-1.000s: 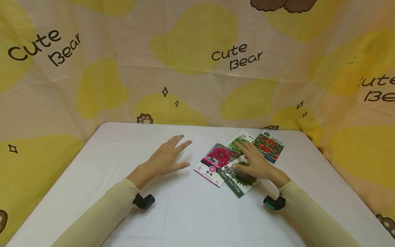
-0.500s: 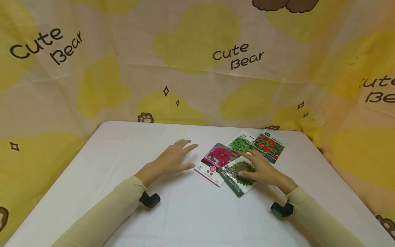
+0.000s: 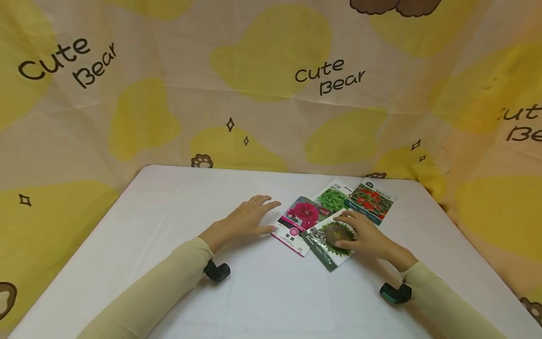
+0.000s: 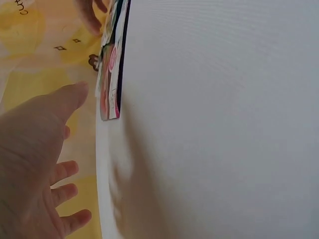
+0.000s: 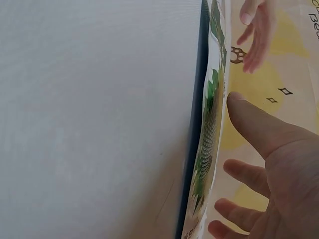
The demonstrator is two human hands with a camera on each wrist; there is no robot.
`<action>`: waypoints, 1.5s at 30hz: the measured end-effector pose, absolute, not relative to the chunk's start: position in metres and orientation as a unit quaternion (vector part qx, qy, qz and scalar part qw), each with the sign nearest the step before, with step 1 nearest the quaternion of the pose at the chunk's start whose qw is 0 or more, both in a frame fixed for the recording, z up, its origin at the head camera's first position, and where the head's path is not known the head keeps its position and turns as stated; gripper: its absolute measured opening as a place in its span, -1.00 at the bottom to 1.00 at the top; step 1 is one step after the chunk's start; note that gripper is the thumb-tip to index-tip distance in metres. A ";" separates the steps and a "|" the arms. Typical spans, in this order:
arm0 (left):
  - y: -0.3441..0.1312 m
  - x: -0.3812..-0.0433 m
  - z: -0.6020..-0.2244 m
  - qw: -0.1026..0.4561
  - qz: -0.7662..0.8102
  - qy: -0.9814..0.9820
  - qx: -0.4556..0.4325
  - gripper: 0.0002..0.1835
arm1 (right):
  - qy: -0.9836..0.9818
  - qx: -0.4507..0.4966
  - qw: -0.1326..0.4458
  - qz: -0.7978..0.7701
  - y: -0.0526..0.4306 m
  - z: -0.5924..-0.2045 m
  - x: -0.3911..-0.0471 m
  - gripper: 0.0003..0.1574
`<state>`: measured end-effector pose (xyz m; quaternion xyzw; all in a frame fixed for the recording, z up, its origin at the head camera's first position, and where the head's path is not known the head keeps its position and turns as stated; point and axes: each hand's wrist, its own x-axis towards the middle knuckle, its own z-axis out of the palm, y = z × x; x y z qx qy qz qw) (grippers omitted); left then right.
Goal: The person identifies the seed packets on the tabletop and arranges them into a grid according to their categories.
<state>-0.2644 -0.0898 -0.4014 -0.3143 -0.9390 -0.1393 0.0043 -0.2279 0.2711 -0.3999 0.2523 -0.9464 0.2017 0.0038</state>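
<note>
Several seed packets lie overlapping on the white table. On top at the front is a sunflower packet (image 3: 326, 238), partly over a pink-flower packet (image 3: 302, 214). Behind them are a green-leaf packet (image 3: 332, 198) and one with red peppers or flowers (image 3: 371, 202). My right hand (image 3: 371, 236) hovers over the right side of the sunflower packet, fingers relaxed and apart; the right wrist view shows its thumb close above the packet (image 5: 208, 134). My left hand (image 3: 242, 221), fingers spread and palm facing inward, is just left of the pink-flower packet, its thumb near that packet's edge. Neither hand holds anything.
The white table (image 3: 237, 301) has rounded far corners. Behind it hangs a yellow-and-beige cloth (image 3: 262, 56) printed with "Cute Bear". A small black device (image 3: 218, 271) sits on the left wrist and another (image 3: 395, 293) on the right.
My left hand has moved right, up to the pink-flower packet. My right hand has drawn back toward me and right, uncovering the green-leaf packet. The packets stay in place.
</note>
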 end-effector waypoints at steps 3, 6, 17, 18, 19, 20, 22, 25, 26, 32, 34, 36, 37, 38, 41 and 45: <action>-0.083 -0.266 -0.400 -0.005 -0.144 -0.938 -0.316 -0.22 | -0.945 0.257 0.003 0.204 0.276 -0.402 -0.228 -0.17; -0.077 -0.267 -0.398 -0.017 -0.154 -0.935 -0.318 -0.24 | -0.944 0.258 -0.002 0.207 0.280 -0.403 -0.228 -0.18; -0.061 -0.275 -0.401 -0.075 -0.170 -0.927 -0.327 -0.22 | -0.938 0.268 -0.020 0.222 0.284 -0.399 -0.229 -0.15; -0.060 -0.276 -0.401 -0.079 -0.174 -0.924 -0.331 -0.22 | -0.937 0.269 -0.021 0.223 0.284 -0.399 -0.230 -0.16; -0.059 -0.276 -0.402 -0.083 -0.179 -0.922 -0.334 -0.22 | -0.936 0.269 -0.023 0.224 0.284 -0.399 -0.230 -0.16; -0.058 -0.277 -0.402 -0.089 -0.183 -0.920 -0.336 -0.21 | -0.936 0.270 -0.024 0.226 0.284 -0.399 -0.230 -0.16; -0.055 -0.279 -0.402 -0.098 -0.185 -0.917 -0.338 -0.21 | -0.935 0.271 -0.025 0.228 0.284 -0.399 -0.230 -0.16; -0.051 -0.283 -0.402 -0.106 -0.180 -0.915 -0.345 -0.22 | -0.935 0.272 -0.024 0.228 0.284 -0.398 -0.230 -0.16; -0.049 -0.284 -0.402 -0.109 -0.178 -0.914 -0.347 -0.22 | -0.935 0.272 -0.024 0.227 0.283 -0.398 -0.231 -0.15; -0.043 -0.289 -0.403 -0.128 -0.187 -0.907 -0.356 -0.23 | -0.934 0.274 -0.022 0.229 0.282 -0.398 -0.232 -0.16; -0.042 -0.290 -0.404 -0.136 -0.196 -0.905 -0.352 -0.23 | -0.933 0.275 -0.021 0.231 0.282 -0.398 -0.232 -0.16; -0.041 -0.290 -0.404 -0.143 -0.202 -0.905 -0.347 -0.24 | -0.933 0.275 -0.022 0.231 0.282 -0.398 -0.232 -0.16; -0.041 -0.290 -0.404 -0.143 -0.202 -0.905 -0.346 -0.24 | -0.933 0.274 -0.022 0.231 0.282 -0.399 -0.232 -0.16; -0.041 -0.290 -0.405 -0.143 -0.201 -0.905 -0.346 -0.25 | -0.933 0.275 -0.022 0.230 0.282 -0.399 -0.232 -0.16; -0.041 -0.289 -0.405 -0.140 -0.192 -0.906 -0.351 -0.26 | -0.933 0.276 -0.027 0.231 0.282 -0.400 -0.233 -0.15; -0.041 -0.289 -0.405 -0.139 -0.182 -0.906 -0.355 -0.27 | -0.931 0.277 -0.029 0.235 0.282 -0.401 -0.232 -0.15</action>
